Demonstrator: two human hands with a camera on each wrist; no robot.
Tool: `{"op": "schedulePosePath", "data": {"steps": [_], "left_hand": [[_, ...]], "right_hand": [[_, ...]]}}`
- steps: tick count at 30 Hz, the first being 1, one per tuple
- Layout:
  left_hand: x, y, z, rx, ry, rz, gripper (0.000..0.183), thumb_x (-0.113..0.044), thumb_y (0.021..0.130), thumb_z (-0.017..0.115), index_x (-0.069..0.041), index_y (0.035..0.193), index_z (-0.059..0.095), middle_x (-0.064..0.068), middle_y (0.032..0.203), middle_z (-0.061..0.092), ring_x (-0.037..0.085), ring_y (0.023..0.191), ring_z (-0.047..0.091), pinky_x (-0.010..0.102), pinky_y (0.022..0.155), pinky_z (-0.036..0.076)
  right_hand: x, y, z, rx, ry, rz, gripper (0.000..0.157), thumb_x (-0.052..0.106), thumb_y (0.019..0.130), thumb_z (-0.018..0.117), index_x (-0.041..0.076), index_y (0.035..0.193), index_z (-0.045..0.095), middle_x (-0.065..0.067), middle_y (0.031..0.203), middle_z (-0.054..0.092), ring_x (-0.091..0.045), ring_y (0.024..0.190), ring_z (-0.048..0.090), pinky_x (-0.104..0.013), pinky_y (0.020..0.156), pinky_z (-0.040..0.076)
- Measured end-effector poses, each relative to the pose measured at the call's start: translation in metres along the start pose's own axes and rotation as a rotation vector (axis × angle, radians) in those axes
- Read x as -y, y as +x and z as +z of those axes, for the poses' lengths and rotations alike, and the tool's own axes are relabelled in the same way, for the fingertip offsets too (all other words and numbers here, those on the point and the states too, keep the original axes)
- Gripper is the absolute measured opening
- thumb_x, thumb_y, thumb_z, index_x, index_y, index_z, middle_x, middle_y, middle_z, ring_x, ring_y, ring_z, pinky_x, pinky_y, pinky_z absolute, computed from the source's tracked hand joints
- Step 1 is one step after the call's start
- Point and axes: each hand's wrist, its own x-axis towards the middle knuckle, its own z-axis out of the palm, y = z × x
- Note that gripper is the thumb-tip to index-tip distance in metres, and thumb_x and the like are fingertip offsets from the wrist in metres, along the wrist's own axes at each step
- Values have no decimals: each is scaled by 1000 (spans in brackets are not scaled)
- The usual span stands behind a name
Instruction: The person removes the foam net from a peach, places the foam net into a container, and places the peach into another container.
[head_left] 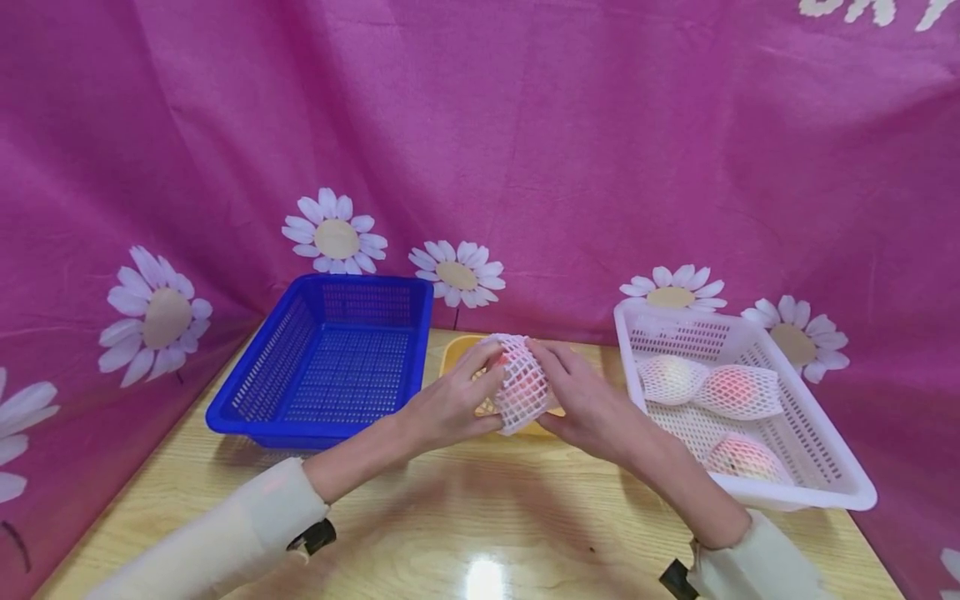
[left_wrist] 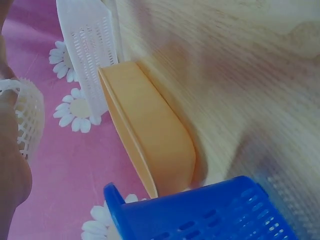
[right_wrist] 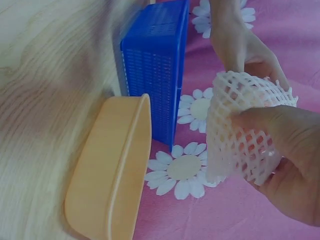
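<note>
A reddish fruit in a white foam net sleeve [head_left: 522,387] is held up between both hands, above a yellow-orange container [head_left: 453,347]. My left hand [head_left: 448,406] grips the netted fruit from the left, fingertips near the sleeve's upper edge. From the other side my right hand [head_left: 596,410] holds it; in the right wrist view the thumb lies across the foam net [right_wrist: 224,145], and the other fingers are mostly hidden behind. Through the mesh, red and pale yellow skin shows. Only part of the sleeve [left_wrist: 31,117] appears in the left wrist view.
A deep blue basket [head_left: 318,429] stands on the wooden table [head_left: 420,533] at left, nothing visible inside. The white basket [head_left: 847,492] at right contains three netted fruits, one a red-centred netted fruit [head_left: 737,390]. Behind hangs a pink cloth [head_left: 525,167] with printed daisies.
</note>
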Motion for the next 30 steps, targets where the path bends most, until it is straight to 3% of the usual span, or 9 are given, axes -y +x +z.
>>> {"op": "schedulePosePath", "data": {"steps": [5, 9, 14, 23, 30], "left_hand": [[2, -6, -3, -23, -58, -64, 66, -4, 69, 87, 0, 124, 52, 23, 137, 43, 34, 121, 50, 31, 98, 48], [2, -6, -2, -33, -124, -108, 71, -6, 72, 87, -3, 132, 50, 20, 140, 41, 32, 127, 46, 28, 101, 46], [2, -6, -4, -43, -136, -136, 70, -7, 75, 85, -5, 136, 50, 18, 140, 43, 28, 128, 46, 26, 100, 46], [5, -10, -8, -49, -97, -151, 73, -18, 76, 89, -7, 137, 51, 18, 138, 46, 26, 122, 50, 26, 93, 50], [6, -14, -8, -46, -80, -177, 73, -20, 76, 89, -9, 137, 51, 17, 136, 47, 26, 122, 50, 28, 93, 51]], "right_hand": [[-5, 1, 7, -13, -17, -31, 81, -6, 77, 82, -5, 145, 38, -22, 132, 53, -34, 122, 53, -45, 99, 49], [-12, -1, 11, -17, -21, 6, 71, -12, 80, 74, -3, 143, 42, -19, 128, 56, -32, 118, 57, -45, 93, 53], [-20, -2, 16, -17, -15, 27, 64, -14, 82, 69, 0, 141, 46, -18, 128, 57, -32, 117, 58, -45, 89, 55], [-31, 2, 27, -4, 1, 81, 53, -17, 88, 57, -4, 139, 49, -28, 141, 48, -44, 121, 55, -54, 98, 48], [-41, 1, 34, -9, -21, 107, 51, -19, 87, 54, -8, 137, 51, -26, 138, 53, -42, 129, 49, -52, 108, 38]]}}
